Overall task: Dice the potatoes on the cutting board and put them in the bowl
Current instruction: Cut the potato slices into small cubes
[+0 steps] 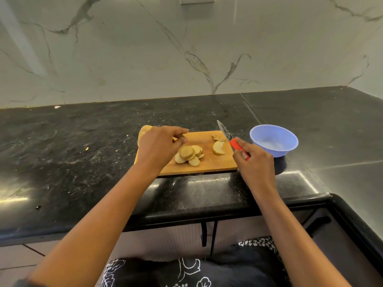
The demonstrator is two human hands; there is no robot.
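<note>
Potato slices (189, 155), pale with tan skins, lie fanned on the cutting board (217, 165) just beside the left grip (159, 146), whose fingers are loosely bent and hold nothing visible. The right grip (255, 164) clasps the knife (238, 148), blade raised. Dicing seems next: steady the stack, then cut across. The bowl (273, 139) sits beyond the right grip.
</note>
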